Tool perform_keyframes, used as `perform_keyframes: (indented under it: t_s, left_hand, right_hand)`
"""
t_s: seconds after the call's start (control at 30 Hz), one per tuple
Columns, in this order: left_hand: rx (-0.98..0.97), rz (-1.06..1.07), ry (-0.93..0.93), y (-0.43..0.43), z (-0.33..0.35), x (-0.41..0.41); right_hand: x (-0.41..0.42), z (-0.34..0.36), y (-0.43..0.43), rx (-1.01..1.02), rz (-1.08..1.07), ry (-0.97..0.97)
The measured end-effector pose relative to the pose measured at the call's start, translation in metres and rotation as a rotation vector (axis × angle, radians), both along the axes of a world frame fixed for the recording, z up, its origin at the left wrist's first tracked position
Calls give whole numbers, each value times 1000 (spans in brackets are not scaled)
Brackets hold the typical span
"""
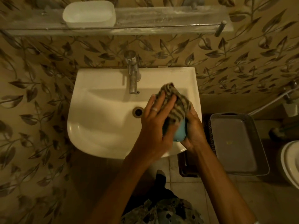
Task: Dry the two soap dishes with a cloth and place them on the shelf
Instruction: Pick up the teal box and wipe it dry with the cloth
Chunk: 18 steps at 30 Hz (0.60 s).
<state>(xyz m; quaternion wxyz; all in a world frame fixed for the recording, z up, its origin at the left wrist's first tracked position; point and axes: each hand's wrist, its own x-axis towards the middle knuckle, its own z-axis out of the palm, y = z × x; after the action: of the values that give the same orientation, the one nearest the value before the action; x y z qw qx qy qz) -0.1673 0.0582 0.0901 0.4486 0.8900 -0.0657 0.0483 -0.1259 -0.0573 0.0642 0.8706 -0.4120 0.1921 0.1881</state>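
Blue plastic soap dish: cupped in my R hand over white ceramic sink rim; L hand flat, pressing striped grey cloth on it. White plastic soap dish: on glass shelf. Risk: wet dish slips, drops.

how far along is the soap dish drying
About halfway. Done: the white soap dish sits on the shelf. In hand: the right hand grips the blue soap dish over the sink while the left hand presses the striped cloth on it. Left: finish wiping, then shelve it.
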Motion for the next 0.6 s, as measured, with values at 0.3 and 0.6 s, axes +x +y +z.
perform_keyframes:
  t_s: [0.3,0.6]
  left_hand:
    - [-145,8,30,2,-13,-38]
    - [-209,10,114,33,-18,32]
  right_hand:
    - [6,0,-3,51,-112,52]
    - [-13,-5,14,-29,-106,44]
